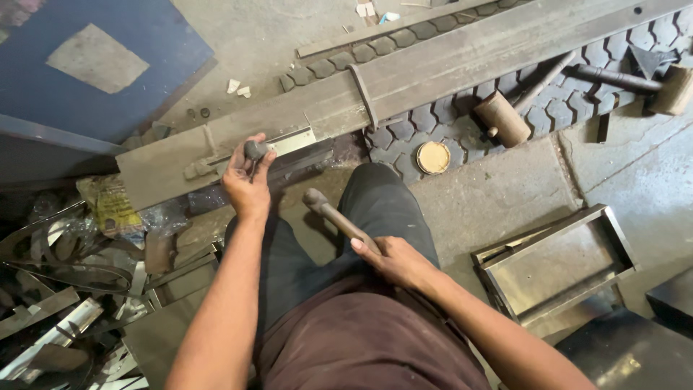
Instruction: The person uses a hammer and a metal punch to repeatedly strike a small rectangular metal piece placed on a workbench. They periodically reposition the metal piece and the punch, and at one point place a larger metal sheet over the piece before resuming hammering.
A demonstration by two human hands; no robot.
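concrete workshop floor (491, 195); left hand (247, 180) grips a punch (254, 152) upright on the long steel beam (404, 79), right hand (393, 258) grips a hammer (336, 215) angled toward it, just right.

Dark round-headed punch (254, 151) stood upright on a pale metal strip (291, 141) at 10 o'clock, gripped from behind, wooden-handled hammer (336, 216) at centre, head raised, tilted toward 10 o'clock.
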